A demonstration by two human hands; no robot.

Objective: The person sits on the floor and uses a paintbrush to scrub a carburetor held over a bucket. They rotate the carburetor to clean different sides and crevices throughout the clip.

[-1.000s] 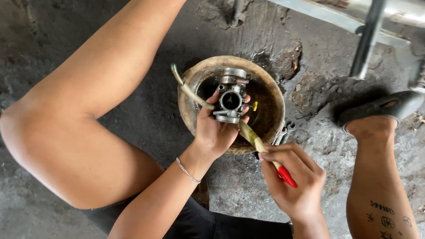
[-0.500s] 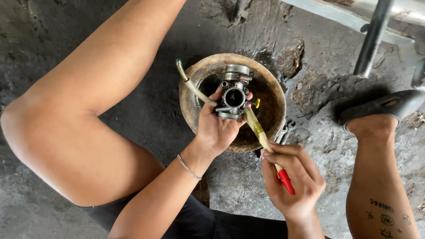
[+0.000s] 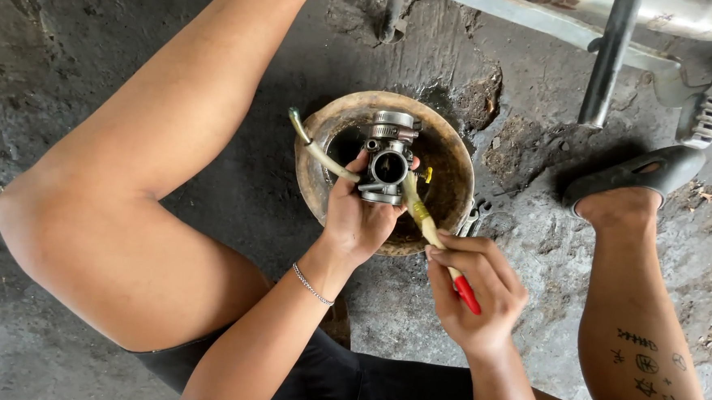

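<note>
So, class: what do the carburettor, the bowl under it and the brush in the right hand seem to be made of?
Carburettor: cast metal, dull grey, with a bright steel-looking band clamp on top.
Bowl: hard to tell, perhaps plastic or metal; tan, heavily stained, dark inside.
Brush: pale bristles, a yellowish shaft and a glossy red handle end, probably plastic.
</note>
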